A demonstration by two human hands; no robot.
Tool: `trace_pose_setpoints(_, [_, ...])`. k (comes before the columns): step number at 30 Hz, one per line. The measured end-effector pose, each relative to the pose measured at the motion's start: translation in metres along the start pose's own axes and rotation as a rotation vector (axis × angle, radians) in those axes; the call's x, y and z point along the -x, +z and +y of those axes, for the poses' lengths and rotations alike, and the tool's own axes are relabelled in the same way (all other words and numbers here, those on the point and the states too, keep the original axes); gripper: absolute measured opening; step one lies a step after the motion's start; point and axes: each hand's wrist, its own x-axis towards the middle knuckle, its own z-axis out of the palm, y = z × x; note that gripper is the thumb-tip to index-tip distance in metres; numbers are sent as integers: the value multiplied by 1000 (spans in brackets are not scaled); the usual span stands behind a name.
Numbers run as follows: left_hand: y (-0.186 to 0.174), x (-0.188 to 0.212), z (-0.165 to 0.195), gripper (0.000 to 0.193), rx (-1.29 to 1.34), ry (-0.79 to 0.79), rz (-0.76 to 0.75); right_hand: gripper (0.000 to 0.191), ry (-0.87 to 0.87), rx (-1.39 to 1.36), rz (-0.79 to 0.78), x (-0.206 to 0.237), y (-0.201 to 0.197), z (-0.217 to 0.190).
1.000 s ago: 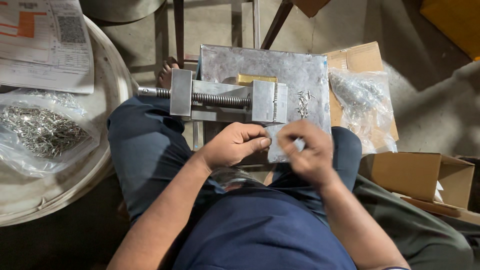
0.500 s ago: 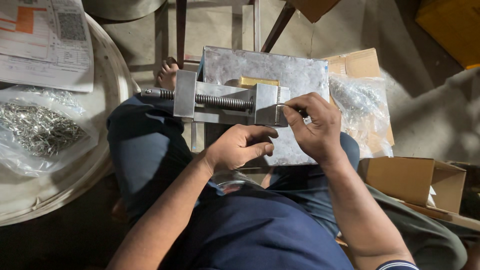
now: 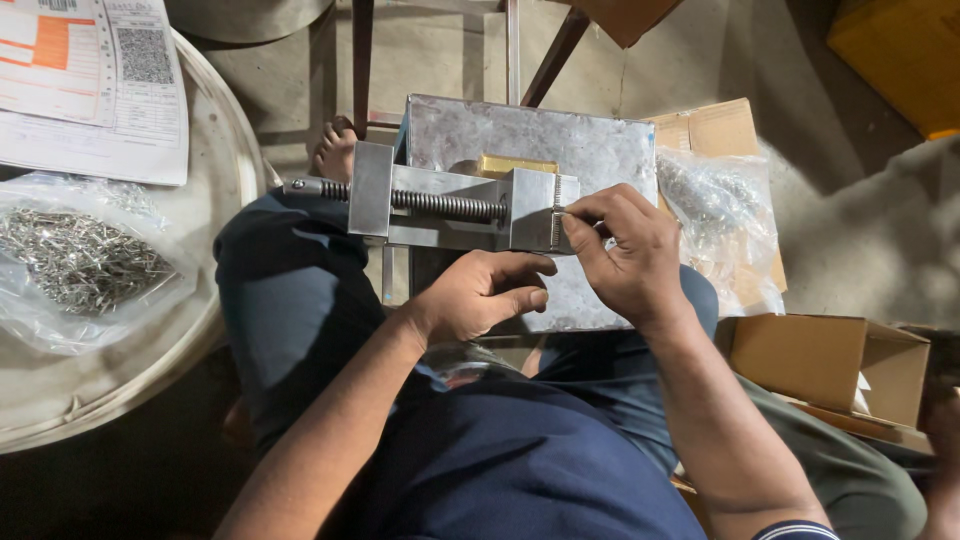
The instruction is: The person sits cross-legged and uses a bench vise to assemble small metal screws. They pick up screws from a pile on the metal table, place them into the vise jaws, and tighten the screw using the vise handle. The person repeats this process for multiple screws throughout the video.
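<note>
- Small workshop, floor-level bench work.
- Steel vise (image 3: 450, 205) on metal plate (image 3: 560, 150), centre.
- Bagged metal pins (image 3: 75, 260) left.
- Cardboard boxes (image 3: 820, 365) right.

The right hand (image 3: 625, 255) reaches forward with fingertips pinched in a tight grip, while the left hand (image 3: 485, 295) rests loosely curled.

1 white printed sheet with orange block (image 3: 95, 85), top left. 1 clear plastic bag of small metal pins (image 3: 80, 262), left, below it. 1 clear bag of metal parts (image 3: 715, 215) on flattened brown carton (image 3: 715, 125), right. 1 open brown cardboard box (image 3: 825, 365), lower right.
</note>
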Motion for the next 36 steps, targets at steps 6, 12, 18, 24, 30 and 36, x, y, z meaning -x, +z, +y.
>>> trace_pose_setpoints(6, [-1, 0, -5, 39, -14, 24, 4, 6, -4, 13, -7, 0, 0, 1])
trace_pose_setpoints(12, [-2, -2, -10, 39, 30, 20, 3, 5, 29, 6, -7, -2, 1, 0])
trace_pose_setpoints(18, [-3, -2, -11, 41, 5, 37, 2, 5, 13, 9, 7, -4, 2, 1])
trace_pose_setpoints(24, [-3, -1, -9, 41, 27, 11, 0, 4, 22, 22, 14, -5, 3, 1])
trace_pose_setpoints(30, [-3, -2, -11, 39, -19, 11, 10, 5, 43, -8, 13, 1, 0, 3])
trace_pose_setpoints(36, [-2, -6, -21, 37, 54, 37, 12, 7, 93, -13, 19, 21, -5, 1])
